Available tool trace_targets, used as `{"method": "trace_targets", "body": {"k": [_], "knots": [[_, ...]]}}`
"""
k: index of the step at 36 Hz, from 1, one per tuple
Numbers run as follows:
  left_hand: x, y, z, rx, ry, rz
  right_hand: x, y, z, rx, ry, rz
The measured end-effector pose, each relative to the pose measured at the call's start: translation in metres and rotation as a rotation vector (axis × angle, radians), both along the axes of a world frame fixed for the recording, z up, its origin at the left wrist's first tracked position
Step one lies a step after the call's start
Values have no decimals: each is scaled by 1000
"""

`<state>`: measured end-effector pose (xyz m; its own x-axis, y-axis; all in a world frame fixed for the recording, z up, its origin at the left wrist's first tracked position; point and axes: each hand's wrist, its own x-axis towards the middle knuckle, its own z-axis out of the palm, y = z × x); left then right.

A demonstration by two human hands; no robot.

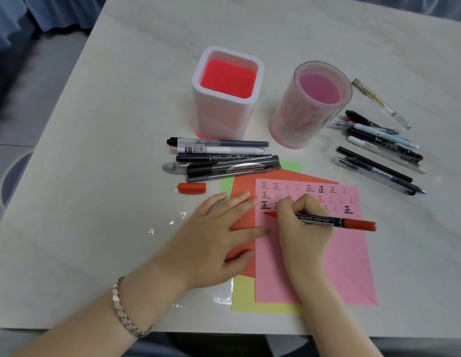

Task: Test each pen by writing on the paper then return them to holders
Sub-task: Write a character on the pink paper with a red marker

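— What's the marker like?
— The red marker (327, 221) has a black barrel printed "Permanent Marker", red at both ends, with its tip bare. It sits low on the pink paper (353, 266), under rows of written characters.
— And the hands?
— The right hand (304, 222) grips it, fingers curled tight round the barrel near the tip. The left hand (216, 238) lies flat with fingers spread, pressing the orange sheet (247, 186) and the pink paper's edge.
— Which way does it point?
— Tip to the left, touching the paper. Its length runs nearly straight across, rear end out to the right. The red cap (192, 188) lies left of the sheets, near a row of pens (221, 158) before the square holder (227, 94).
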<state>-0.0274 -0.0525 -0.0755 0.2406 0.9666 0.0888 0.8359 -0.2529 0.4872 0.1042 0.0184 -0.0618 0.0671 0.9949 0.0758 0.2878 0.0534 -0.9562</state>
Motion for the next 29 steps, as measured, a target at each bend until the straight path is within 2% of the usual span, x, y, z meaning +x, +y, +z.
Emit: {"method": "trace_targets", "body": {"k": [29], "knots": [[0, 1, -1, -1, 2, -4, 2, -1, -4, -13, -20, 17]]}}
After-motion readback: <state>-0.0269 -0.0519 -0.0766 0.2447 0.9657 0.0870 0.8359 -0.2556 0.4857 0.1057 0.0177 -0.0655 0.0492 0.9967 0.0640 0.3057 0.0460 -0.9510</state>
